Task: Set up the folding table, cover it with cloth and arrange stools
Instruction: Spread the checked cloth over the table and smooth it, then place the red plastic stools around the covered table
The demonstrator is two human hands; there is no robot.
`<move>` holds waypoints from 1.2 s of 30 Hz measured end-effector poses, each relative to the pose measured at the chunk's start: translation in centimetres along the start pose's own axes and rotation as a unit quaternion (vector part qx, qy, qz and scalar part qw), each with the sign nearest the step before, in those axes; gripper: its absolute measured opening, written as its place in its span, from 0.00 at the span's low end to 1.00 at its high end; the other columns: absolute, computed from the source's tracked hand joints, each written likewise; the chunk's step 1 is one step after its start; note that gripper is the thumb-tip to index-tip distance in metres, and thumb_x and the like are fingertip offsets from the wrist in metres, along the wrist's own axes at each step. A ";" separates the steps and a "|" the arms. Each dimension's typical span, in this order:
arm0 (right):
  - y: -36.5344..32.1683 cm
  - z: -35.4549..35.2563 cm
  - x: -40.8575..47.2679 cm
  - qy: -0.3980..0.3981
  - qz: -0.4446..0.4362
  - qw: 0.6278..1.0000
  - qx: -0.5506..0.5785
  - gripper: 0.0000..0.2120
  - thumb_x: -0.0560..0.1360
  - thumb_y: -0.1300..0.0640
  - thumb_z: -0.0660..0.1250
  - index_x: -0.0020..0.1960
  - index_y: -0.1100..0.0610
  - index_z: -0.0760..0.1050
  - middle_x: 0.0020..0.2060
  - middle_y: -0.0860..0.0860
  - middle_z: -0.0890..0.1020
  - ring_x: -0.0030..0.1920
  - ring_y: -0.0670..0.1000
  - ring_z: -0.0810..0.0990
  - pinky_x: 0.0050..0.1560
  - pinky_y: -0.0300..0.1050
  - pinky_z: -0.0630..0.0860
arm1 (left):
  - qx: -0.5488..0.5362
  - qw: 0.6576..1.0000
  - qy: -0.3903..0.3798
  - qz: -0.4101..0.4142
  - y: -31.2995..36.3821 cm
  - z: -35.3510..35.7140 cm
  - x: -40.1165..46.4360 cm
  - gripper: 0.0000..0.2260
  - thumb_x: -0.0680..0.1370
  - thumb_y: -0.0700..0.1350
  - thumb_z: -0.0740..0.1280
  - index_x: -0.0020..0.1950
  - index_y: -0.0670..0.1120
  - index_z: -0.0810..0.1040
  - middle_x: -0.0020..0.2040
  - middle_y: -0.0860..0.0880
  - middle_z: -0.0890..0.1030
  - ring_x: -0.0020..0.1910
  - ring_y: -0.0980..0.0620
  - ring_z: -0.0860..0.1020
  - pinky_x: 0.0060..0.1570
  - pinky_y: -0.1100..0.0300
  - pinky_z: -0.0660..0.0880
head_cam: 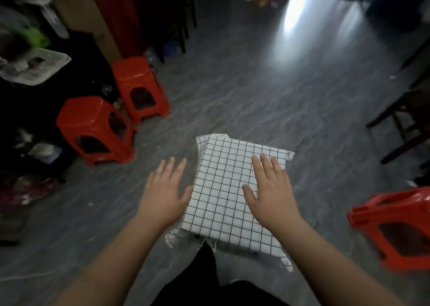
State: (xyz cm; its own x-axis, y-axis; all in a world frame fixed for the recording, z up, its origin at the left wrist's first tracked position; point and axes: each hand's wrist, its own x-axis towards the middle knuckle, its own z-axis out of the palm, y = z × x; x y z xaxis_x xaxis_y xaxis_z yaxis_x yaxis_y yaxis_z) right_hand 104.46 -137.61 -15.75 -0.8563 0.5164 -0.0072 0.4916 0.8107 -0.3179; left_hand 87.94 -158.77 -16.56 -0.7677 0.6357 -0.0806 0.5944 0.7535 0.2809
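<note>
A small low table stands on the grey floor, fully covered by a white cloth with a black grid [223, 189]; the cloth's corners hang over the edges. My right hand [270, 189] lies flat on the cloth's right half, fingers straight. My left hand [166, 194] hovers open just left of the table's left edge, thumb near the cloth. Two red plastic stools stand upright at the left, one nearer [93, 131] and one farther [140, 89]. A third red stool [395, 229] stands at the right edge, only partly in view.
Cluttered shelves and bags with a white tray [35, 66] fill the left side. A cardboard box [86, 15] and red curtain stand at the back left. A dark wooden chair [404, 119] is at the right. My dark trouser legs [209, 282] are below the table.
</note>
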 end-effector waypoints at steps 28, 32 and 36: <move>-28.9 3.5 6.2 -0.011 -0.200 0.980 -0.012 0.34 0.79 0.43 0.57 0.81 0.49 0.48 0.80 0.50 0.51 0.80 0.53 0.45 0.78 0.56 0.47 | -0.011 0.986 0.100 -0.134 -25.4 -13.4 -6.3 0.33 0.80 0.61 0.59 0.81 0.56 0.49 0.82 0.47 0.52 0.80 0.45 0.48 0.77 0.43 0.51; -38.8 7.0 9.1 -0.001 -0.215 0.977 -0.014 0.35 0.77 0.41 0.55 0.80 0.50 0.52 0.80 0.51 0.56 0.80 0.55 0.49 0.78 0.59 0.51 | -0.021 0.978 0.112 -0.176 -34.8 -16.2 -6.4 0.33 0.80 0.60 0.59 0.81 0.57 0.50 0.82 0.47 0.52 0.80 0.45 0.47 0.77 0.44 0.50; -46.6 9.6 11.9 -0.011 -0.226 0.974 -0.016 0.35 0.78 0.42 0.57 0.81 0.50 0.51 0.80 0.51 0.54 0.80 0.54 0.48 0.77 0.58 0.50 | -0.018 0.979 0.100 -0.178 -41.7 -18.4 -6.3 0.33 0.81 0.61 0.58 0.81 0.57 0.48 0.82 0.48 0.49 0.81 0.46 0.46 0.77 0.46 0.48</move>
State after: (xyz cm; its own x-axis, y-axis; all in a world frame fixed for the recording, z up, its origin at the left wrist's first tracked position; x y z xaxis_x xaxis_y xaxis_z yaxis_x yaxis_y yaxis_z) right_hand 69.84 -171.91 -10.08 -0.9894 0.0984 0.1069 0.0674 0.9625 -0.2627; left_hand 63.60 -197.31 -10.21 -0.9582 0.2861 0.0079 0.2750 0.9125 0.3028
